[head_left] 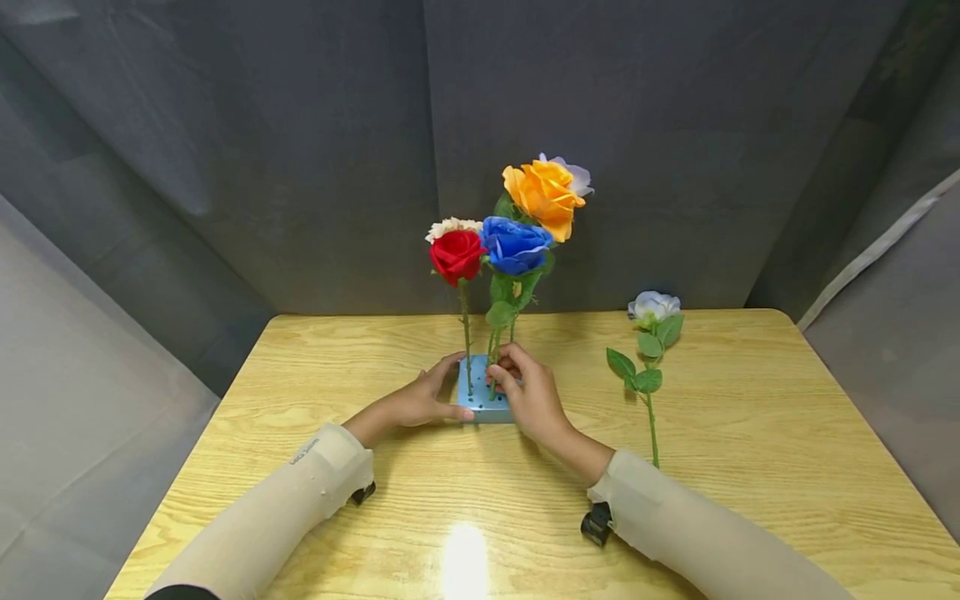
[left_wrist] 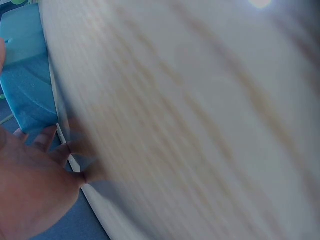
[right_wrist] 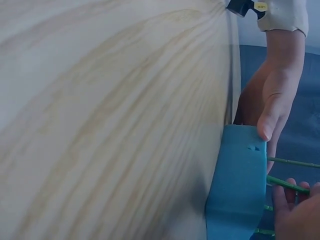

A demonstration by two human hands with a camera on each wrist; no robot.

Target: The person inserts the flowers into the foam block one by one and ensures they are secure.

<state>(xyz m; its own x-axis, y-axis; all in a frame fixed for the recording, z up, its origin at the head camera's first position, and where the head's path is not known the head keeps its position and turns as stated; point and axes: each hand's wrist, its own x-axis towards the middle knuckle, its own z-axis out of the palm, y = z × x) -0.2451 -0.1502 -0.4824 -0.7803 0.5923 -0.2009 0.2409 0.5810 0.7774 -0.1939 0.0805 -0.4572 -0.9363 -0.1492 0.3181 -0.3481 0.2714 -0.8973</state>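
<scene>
A light-blue block with holes in its top (head_left: 483, 408) sits on the table, several artificial flowers upright in it. My left hand (head_left: 423, 400) grips its left side, thumb at the front corner and fingers at the far side. With thumb and fingers my right hand (head_left: 531, 396) pinches the green stem of the blue rose (head_left: 516, 244), low down over the block. The stem's lower end meets the block's top. Left of it stands a red rose (head_left: 457, 257), a cream flower (head_left: 450, 227) behind. An orange rose (head_left: 545, 196) rises highest, partly covering a pale lilac flower (head_left: 576, 177).
A pale blue-white rose (head_left: 654, 308) with a leafy stem lies on the wooden table (head_left: 750, 400) to the right, its lower end by my right sleeve (head_left: 675, 517). Grey curtains (head_left: 337, 167) hang behind the table's far edge.
</scene>
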